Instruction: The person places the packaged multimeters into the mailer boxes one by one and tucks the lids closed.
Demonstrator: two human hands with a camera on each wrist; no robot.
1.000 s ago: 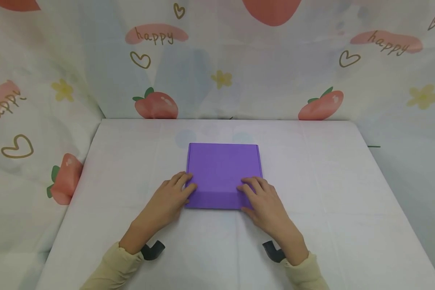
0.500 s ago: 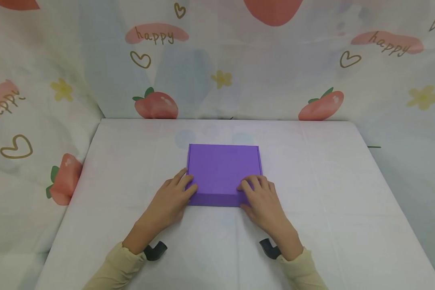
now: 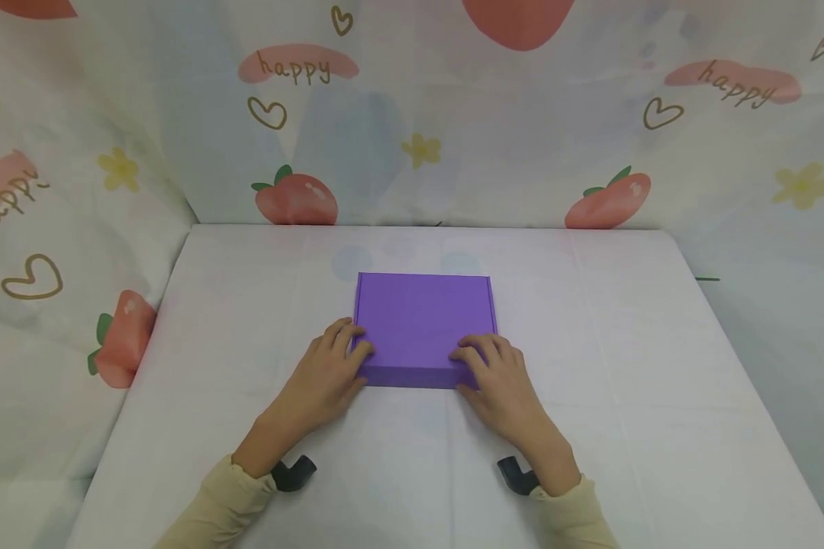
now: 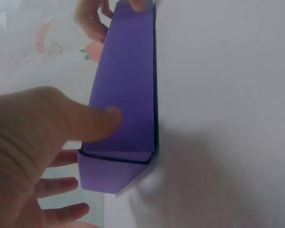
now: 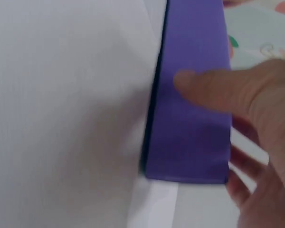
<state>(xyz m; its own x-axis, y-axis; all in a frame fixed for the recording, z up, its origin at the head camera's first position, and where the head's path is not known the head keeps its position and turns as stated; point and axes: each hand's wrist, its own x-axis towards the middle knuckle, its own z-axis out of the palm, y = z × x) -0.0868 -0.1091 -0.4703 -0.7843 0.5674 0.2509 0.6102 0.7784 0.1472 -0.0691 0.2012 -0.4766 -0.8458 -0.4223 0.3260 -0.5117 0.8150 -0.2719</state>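
A flat purple cardboard box (image 3: 422, 320) lies on the white-covered table with its lid down. My left hand (image 3: 321, 374) grips the box's front left corner, fingers over the top and side. In the left wrist view its thumb (image 4: 104, 123) presses the front flap (image 4: 128, 71), and a thin dark gap shows along the flap's end. At the front right corner my right hand (image 3: 506, 381) holds the box likewise. Its thumb (image 5: 187, 83) lies against the front flap in the right wrist view, the other fingers partly hidden behind the box.
A white cloth covers the table (image 3: 625, 343) around the box. Behind and at the sides hangs a patterned curtain (image 3: 487, 130) with fruit, hearts and flowers. Black wrist mounts (image 3: 294, 474) protrude beside both sleeves.
The box's front flap has swung down and inward, so its lower edge sits closer to the box. Both hands stay at the front corners with small finger shifts.
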